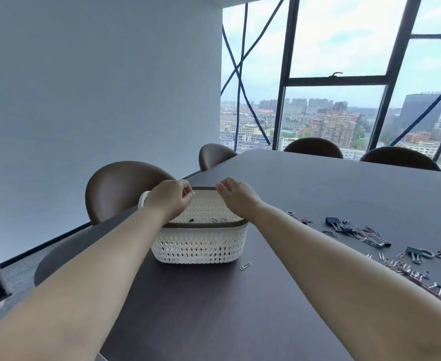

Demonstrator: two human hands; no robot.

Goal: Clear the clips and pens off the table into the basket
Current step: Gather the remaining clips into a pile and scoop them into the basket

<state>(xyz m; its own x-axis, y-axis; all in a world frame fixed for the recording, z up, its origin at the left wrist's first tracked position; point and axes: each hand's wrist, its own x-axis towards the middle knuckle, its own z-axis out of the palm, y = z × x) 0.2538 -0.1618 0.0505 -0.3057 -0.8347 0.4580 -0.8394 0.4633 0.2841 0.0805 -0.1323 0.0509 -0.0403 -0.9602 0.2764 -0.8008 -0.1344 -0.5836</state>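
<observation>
Both hands hang over the white basket (pixel 201 246). The left hand (pixel 170 198) has its fingertips drawn together, though I cannot tell whether it pinches anything. The right hand (pixel 236 198) looks slack and holds nothing I can see. A lone paper clip (pixel 245 266) lies at the basket's five o'clock, and the scattered clips (pixel 370 238) lie out at three o'clock on the table (pixel 318 183). They are likely light, stiff wire that sits flat and slippery, so pinch them by an edge, or take a binder clip (pixel 332 221) by its body.

No text or label can be read.
</observation>
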